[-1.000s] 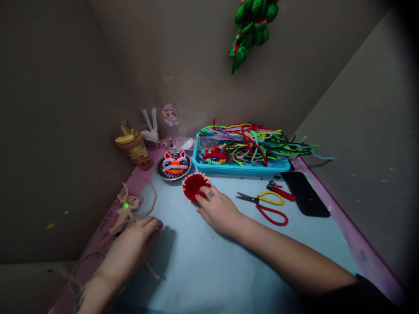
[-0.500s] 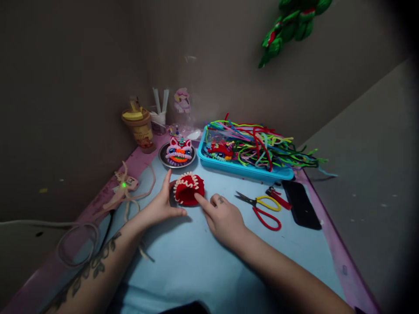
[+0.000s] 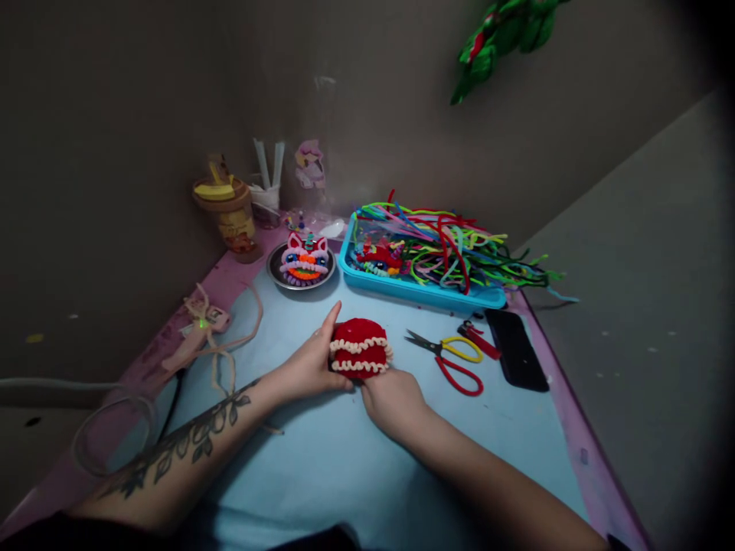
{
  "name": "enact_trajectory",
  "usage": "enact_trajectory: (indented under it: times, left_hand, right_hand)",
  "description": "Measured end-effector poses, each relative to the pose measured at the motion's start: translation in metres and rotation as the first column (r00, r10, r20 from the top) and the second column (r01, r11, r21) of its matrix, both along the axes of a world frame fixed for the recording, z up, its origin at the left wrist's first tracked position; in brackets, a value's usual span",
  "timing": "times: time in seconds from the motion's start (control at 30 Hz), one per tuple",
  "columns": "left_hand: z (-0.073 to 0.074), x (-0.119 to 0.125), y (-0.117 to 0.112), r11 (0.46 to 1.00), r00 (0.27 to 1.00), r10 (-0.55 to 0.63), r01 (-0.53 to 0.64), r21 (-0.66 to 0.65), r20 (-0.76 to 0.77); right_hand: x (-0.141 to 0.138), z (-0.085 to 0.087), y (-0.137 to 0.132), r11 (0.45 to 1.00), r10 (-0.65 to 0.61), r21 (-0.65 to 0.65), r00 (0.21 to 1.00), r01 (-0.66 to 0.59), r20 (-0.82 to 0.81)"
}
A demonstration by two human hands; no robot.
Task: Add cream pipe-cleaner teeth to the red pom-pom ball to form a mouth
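Note:
A rounded red fuzzy piece (image 3: 359, 330), seemingly made of pipe cleaners, is trimmed with two wavy cream-white edges that face me around a dark gap. My left hand (image 3: 313, 363) grips it from the left, one finger raised along its side and the thumb low at the front. Against its lower right edge is my right hand (image 3: 396, 398), closed, with fingertips hidden under or behind the piece. Behind it, a pink and red lion-like fuzzy head (image 3: 303, 262) sits in a round metal dish (image 3: 274, 282).
A blue tray (image 3: 413, 297) overflows with colourful pipe cleaners (image 3: 453, 237) and holds another red fuzzy figure (image 3: 382, 256). Scissors (image 3: 451, 356), a red-handled tool (image 3: 481, 340) and a black phone (image 3: 517, 350) lie right. A glue gun (image 3: 189, 340) with cords lies left, near a brown cup (image 3: 233, 218).
The red piece has turned so both cream-white edges face me, and it has shifted right. My left hand has closed in on it; my right hand's pointing finger is now out of sight.

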State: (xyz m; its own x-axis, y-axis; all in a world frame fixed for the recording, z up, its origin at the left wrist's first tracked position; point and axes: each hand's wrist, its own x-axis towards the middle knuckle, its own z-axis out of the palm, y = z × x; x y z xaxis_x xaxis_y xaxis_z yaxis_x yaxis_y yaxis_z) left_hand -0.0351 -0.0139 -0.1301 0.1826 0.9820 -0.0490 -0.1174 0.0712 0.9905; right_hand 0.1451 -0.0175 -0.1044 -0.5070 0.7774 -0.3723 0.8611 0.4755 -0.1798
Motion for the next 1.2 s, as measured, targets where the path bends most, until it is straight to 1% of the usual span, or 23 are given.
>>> enact_trajectory:
  times: [0.07,0.13,0.23,0.27,0.3,0.33,0.37,0.4,0.43,0.47,0.5,0.53,0.57,0.63,0.7,0.73,0.77,0.8,0.9,0.97,1.03,1.13,1.2]
  left_hand:
    - [-0.001,0.003,0.003,0.999,0.999,-0.034,0.035,0.018,-0.017]
    - [-0.002,0.003,0.005,0.997,0.996,-0.05,0.054,0.049,-0.08]
    - [-0.007,0.001,0.01,0.993,0.969,-0.046,0.07,0.091,-0.241]
    - [-0.01,0.001,0.011,0.992,0.957,-0.032,0.065,0.106,-0.289]
    - [-0.012,0.0,0.012,0.991,0.944,-0.014,0.057,0.122,-0.328]
    - [-0.015,0.0,0.013,0.99,0.933,0.006,0.046,0.136,-0.359]
    - [-0.017,0.001,0.014,0.988,0.923,0.021,0.038,0.147,-0.385]
    - [-0.017,0.001,0.014,0.988,0.912,0.033,0.032,0.151,-0.408]
    - [-0.017,0.002,0.014,0.989,0.901,0.04,0.027,0.147,-0.432]
    - [-0.016,0.003,0.014,0.99,0.888,0.045,0.021,0.137,-0.458]
    - [-0.014,0.004,0.013,0.992,0.871,0.048,0.015,0.124,-0.489]
    - [-0.011,0.006,0.012,0.994,0.851,0.05,0.01,0.111,-0.523]
    - [-0.008,0.007,0.011,0.995,0.829,0.051,0.007,0.102,-0.557]
    - [-0.002,0.011,0.009,0.995,0.784,0.048,0.014,0.095,-0.619]
    - [0.002,0.015,0.008,0.995,0.754,0.037,0.032,0.093,-0.656]
    - [0.004,0.016,0.007,0.995,0.744,0.03,0.041,0.091,-0.668]
    - [0.005,0.017,0.007,0.995,0.738,0.023,0.05,0.088,-0.675]
    - [0.006,0.017,0.006,0.995,0.735,0.016,0.058,0.086,-0.678]
    - [0.009,0.011,0.002,0.993,0.736,0.006,0.074,0.089,-0.677]
    - [0.012,0.002,-0.001,0.994,0.726,0.001,0.074,0.079,-0.687]
    - [0.012,-0.01,-0.004,0.997,0.721,-0.039,0.079,0.026,-0.692]
    - [0.009,-0.028,0.0,0.987,0.729,-0.15,0.148,-0.06,-0.668]
    - [0.013,-0.041,0.004,0.978,0.703,-0.204,0.175,-0.113,-0.681]
  right_hand:
    - [0.001,0.001,0.002,1.0,0.003,-0.003,1.0,-0.003,-0.023]
    - [0.006,0.001,0.003,0.999,0.037,0.009,0.996,-0.036,-0.081]
    - [0.021,0.002,0.003,0.988,0.157,0.05,0.955,-0.149,-0.251]
    - [0.027,0.003,0.004,0.975,0.224,0.075,0.913,-0.212,-0.34]
    - [0.033,0.004,0.004,0.956,0.293,0.119,0.846,-0.268,-0.446]
    - [0.039,0.004,0.004,0.94,0.34,0.182,0.755,-0.288,-0.561]
    - [0.044,0.004,0.005,0.936,0.351,0.256,0.649,-0.24,-0.675]
    - [0.049,0.003,0.007,0.942,0.325,0.317,0.543,-0.112,-0.774]
    - [0.052,0.0,0.009,0.941,0.271,0.332,0.451,0.061,-0.85]
    - [0.055,-0.003,0.011,0.923,0.203,0.304,0.375,0.234,-0.905]
    - [0.057,-0.008,0.013,0.902,0.131,0.248,0.324,0.354,-0.937]
    - [0.058,-0.013,0.015,0.902,0.056,0.179,0.303,0.394,-0.951]
    - [0.059,-0.019,0.016,0.92,-0.007,0.114,0.308,0.374,-0.951]
    - [0.06,-0.03,0.016,0.96,-0.079,0.038,0.398,0.277,-0.914]
    - [0.059,-0.039,0.014,0.973,-0.114,0.004,0.5,0.229,-0.859]
    - [0.058,-0.042,0.013,0.972,-0.139,-0.015,0.524,0.233,-0.84]
    - [0.057,-0.044,0.012,0.968,-0.173,-0.047,0.521,0.245,-0.836]
    - [0.055,-0.046,0.012,0.963,-0.21,-0.091,0.492,0.255,-0.845]
    - [0.045,-0.045,0.016,0.946,-0.283,-0.208,0.324,0.248,-0.903]
    - [0.037,-0.044,0.02,0.951,-0.27,-0.216,0.254,0.221,-0.929]
    - [0.028,-0.044,0.022,0.964,-0.233,-0.191,0.244,0.184,-0.941]
    - [0.02,-0.047,0.023,0.976,-0.213,-0.191,0.27,0.107,-0.939]
    - [0.018,-0.05,0.022,0.975,-0.224,-0.211,0.283,0.077,-0.933]
